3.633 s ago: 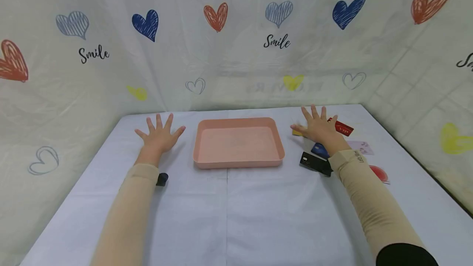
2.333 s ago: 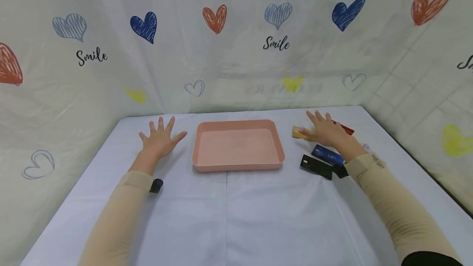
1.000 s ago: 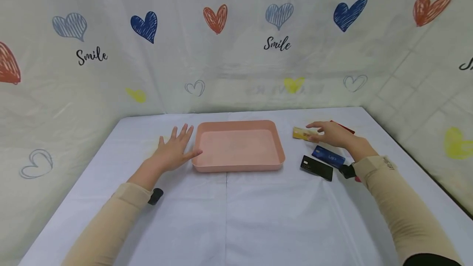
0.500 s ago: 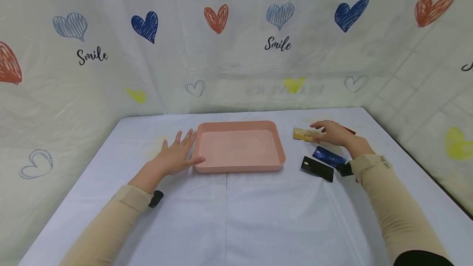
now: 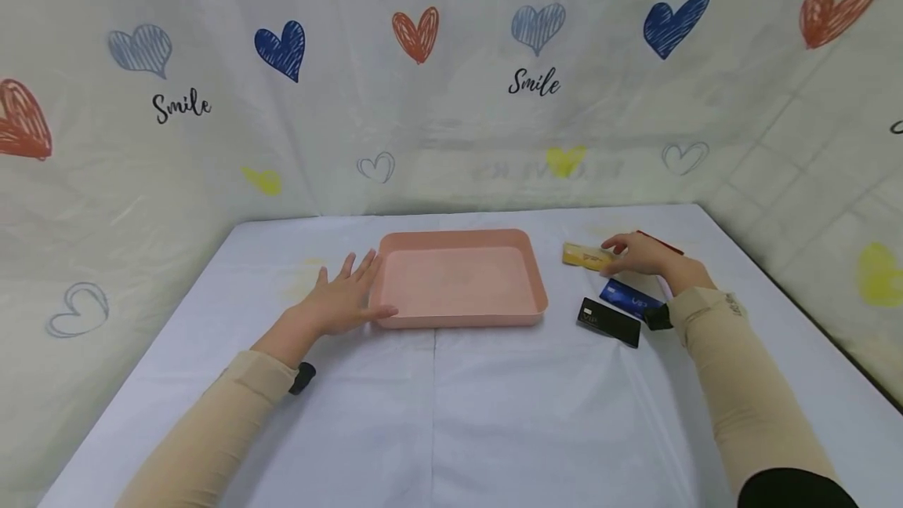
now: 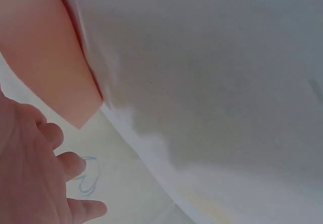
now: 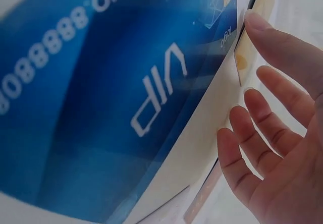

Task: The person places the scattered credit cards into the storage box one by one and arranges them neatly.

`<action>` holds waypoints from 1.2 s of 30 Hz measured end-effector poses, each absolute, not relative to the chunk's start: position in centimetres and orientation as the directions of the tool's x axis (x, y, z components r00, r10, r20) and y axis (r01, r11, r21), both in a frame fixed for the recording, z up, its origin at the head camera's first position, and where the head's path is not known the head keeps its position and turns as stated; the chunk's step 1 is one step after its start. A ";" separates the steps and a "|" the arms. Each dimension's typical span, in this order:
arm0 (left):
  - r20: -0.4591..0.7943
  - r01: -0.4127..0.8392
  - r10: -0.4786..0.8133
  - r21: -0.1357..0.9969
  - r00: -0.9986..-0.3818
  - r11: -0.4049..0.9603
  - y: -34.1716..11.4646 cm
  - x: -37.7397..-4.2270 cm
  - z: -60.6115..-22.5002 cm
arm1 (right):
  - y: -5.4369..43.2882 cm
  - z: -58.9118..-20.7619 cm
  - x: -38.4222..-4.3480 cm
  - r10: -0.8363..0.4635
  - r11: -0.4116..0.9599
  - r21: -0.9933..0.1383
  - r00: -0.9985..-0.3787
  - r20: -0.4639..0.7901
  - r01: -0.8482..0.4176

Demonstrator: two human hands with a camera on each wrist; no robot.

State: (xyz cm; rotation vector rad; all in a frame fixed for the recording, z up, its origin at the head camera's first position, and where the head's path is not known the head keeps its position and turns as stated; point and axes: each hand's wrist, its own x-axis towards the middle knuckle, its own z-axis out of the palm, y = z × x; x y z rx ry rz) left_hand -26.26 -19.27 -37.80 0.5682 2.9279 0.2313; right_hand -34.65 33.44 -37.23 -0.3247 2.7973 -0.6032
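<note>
My left hand point(image 5: 342, 302) lies along the left rim of a pink rectangular tray point(image 5: 460, 318), fingers extended and thumb over its front left corner. The left wrist view shows the palm point(image 6: 30, 168) and fingers beside the tray's corner point(image 6: 65, 77). At the right end of a yellow card point(image 5: 584, 256), my right hand point(image 5: 645, 255) has thumb and loosely bent fingers on either side of it. In the right wrist view the thumb tip is right at the yellow card's edge point(image 7: 246, 57), with a gap to the index finger. A blue VIP card point(image 7: 101, 108) lies below that hand.
A black VIP card point(image 5: 608, 323) lies in front of the blue one. Behind the right hand shows the edge of a red card point(image 5: 660, 242), and a pinkish card point(image 5: 665, 287) peeks out near the wrist. White cloth point(image 5: 430, 414) covers the table.
My left hand has moved from left of the tray rightward to its rim. The right hand has gone from spread fingers to bent ones around the yellow card's end. The tray has stayed in place.
</note>
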 end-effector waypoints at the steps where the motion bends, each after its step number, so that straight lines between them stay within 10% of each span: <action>1: -0.115 0.363 0.385 0.175 -0.916 0.915 -19.2 -26.2 -37.8 | 33.5 -37.3 -34.7 -0.262 0.890 -0.431 -0.942 -0.212 -0.151; 36: -0.149 0.381 0.397 0.126 -0.906 0.916 -19.1 -26.1 -37.8 | 33.8 -37.4 -35.6 -0.307 0.872 -0.455 -0.925 -0.224 -0.179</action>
